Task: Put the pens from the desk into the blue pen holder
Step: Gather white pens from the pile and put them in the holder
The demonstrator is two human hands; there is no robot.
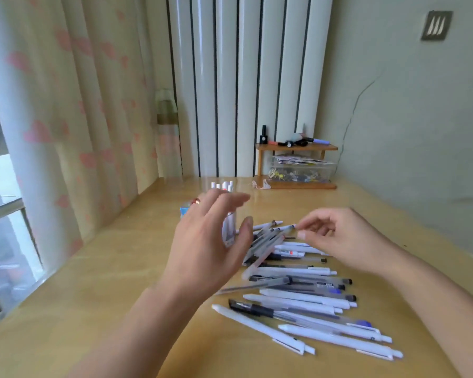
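The fingers of the left hand (208,241) are spread wide and fairly straight, holding nothing, the palm turned toward the right and the thumb pointing up beside the pile of pens (298,285); a ring (195,201) sits on one finger; the fingers of the right hand (336,238) are loosely curled, thumb and forefinger close together at the end of one pen (280,229) on top of the pile, though whether they actually pinch it cannot be told through the blur. The pen holder (185,210) stands on the tabletop (93,282) behind the left hand, toward the far edge and left of the pile; only a scrap of blue rim and a pale side show past the fingers, and several white pen ends (223,185) stick up above the hand. The pile lies across the middle of the tabletop and runs toward the near right edge, white and dark pens crossing one another. At the far right corner of the tabletop a small wooden shelf (296,165) stands against the wall, with small bottles on top and a clear box beneath; a curtain (74,105) hangs along the left edge.
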